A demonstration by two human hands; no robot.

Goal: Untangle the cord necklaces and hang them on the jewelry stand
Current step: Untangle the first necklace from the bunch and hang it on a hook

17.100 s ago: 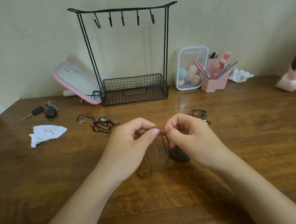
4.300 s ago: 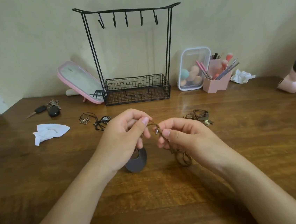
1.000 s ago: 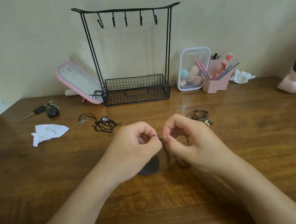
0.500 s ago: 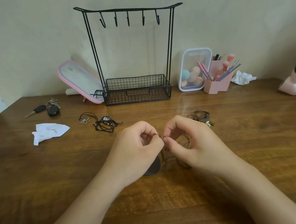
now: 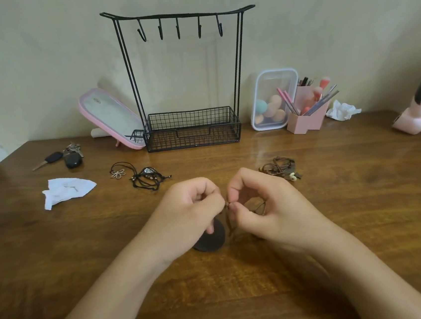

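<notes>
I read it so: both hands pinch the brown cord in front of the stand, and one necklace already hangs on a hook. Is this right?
Not quite. In the head view no necklace hangs yet: all five hooks of the stand are bare. The rest holds: the left hand and the right hand pinch the brown cord in front of the stand.

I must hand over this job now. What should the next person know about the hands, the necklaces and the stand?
Left hand: fingers pinch the brown cord.
Right hand: pinches the same cord, close beside the left.
The cord's dark pendant shows below the left hand.
On the table: black tangle to the left, brown tangle to the right.
Done: nothing hung; the stand has bare hooks.
Left: free this cord, hang it, then do both tangles.
</notes>
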